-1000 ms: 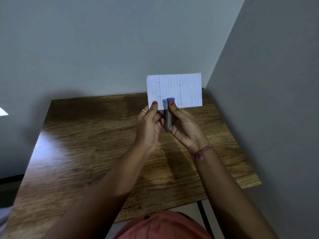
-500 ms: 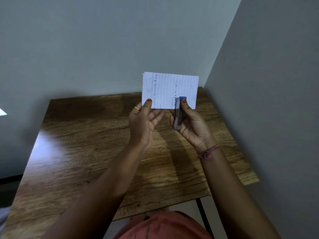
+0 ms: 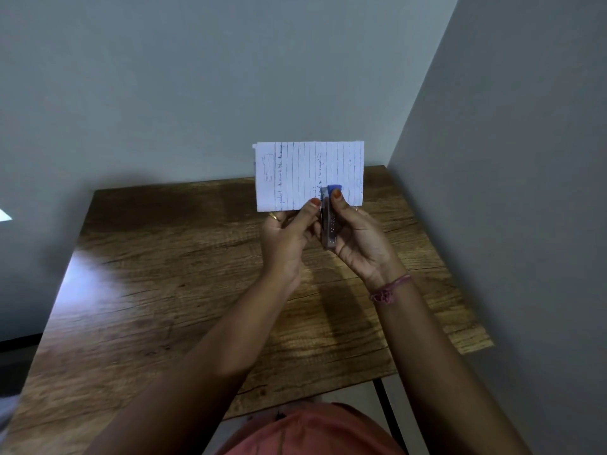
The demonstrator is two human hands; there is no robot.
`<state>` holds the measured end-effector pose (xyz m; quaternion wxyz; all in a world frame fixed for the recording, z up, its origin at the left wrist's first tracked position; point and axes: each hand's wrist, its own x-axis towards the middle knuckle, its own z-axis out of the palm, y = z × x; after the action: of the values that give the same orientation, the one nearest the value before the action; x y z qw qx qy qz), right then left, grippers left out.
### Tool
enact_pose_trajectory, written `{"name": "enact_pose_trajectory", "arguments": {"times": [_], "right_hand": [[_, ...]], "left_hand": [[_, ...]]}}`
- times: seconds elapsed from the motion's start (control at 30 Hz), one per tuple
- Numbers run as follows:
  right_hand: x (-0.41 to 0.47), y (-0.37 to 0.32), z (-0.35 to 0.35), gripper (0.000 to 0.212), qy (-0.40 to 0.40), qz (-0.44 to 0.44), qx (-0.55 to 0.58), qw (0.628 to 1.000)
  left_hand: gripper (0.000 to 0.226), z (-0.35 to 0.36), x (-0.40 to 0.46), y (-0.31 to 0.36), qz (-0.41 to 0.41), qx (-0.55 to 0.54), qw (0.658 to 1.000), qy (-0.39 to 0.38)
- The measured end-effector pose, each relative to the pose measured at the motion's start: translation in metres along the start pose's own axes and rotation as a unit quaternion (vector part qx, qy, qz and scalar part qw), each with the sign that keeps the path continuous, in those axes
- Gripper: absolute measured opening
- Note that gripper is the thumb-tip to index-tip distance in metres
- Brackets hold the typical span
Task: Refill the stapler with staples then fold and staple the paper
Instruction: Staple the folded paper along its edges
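Note:
A folded sheet of lined paper with handwriting is held upright above the wooden table. My left hand pinches its lower edge, thumb on the near face. My right hand grips a small stapler, grey with a blue tip, standing on end, with my thumb pressed on the blue tip. The stapler's jaw sits over the paper's bottom edge, right of centre, next to my left thumb.
Grey walls close the table in at the back and on the right. A black table leg shows near the front right edge. My orange-clad lap sits below the table's front edge.
My left hand slid right along the paper's bottom edge and now sits against the stapler. The paper shifted slightly to the right. The stapler stays on the bottom edge.

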<state>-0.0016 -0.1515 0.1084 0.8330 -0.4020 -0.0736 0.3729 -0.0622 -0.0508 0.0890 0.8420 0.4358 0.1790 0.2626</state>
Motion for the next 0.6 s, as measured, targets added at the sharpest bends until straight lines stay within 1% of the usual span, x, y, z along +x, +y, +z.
{"name": "enact_pose_trajectory", "arguments": {"times": [0.1, 0.23, 0.4, 0.6], "right_hand": [[0.002, 0.001, -0.001, 0.026, 0.003, 0.000, 0.001, 1.000], [0.003, -0.001, -0.002, 0.026, 0.008, 0.003, -0.009, 1.000], [0.004, 0.000, -0.001, 0.028, 0.019, 0.011, -0.017, 1.000], [0.007, 0.002, 0.000, 0.025, 0.019, 0.014, -0.002, 1.000]], "left_hand": [[0.015, 0.000, 0.002, -0.001, -0.012, -0.012, 1.000, 0.018], [0.018, -0.001, 0.004, 0.000, -0.019, 0.005, 1.000, 0.016], [0.035, -0.003, 0.009, 0.004, -0.012, 0.054, 0.998, -0.002], [0.036, -0.007, 0.014, 0.006, 0.005, 0.082, 0.996, -0.016]]}}
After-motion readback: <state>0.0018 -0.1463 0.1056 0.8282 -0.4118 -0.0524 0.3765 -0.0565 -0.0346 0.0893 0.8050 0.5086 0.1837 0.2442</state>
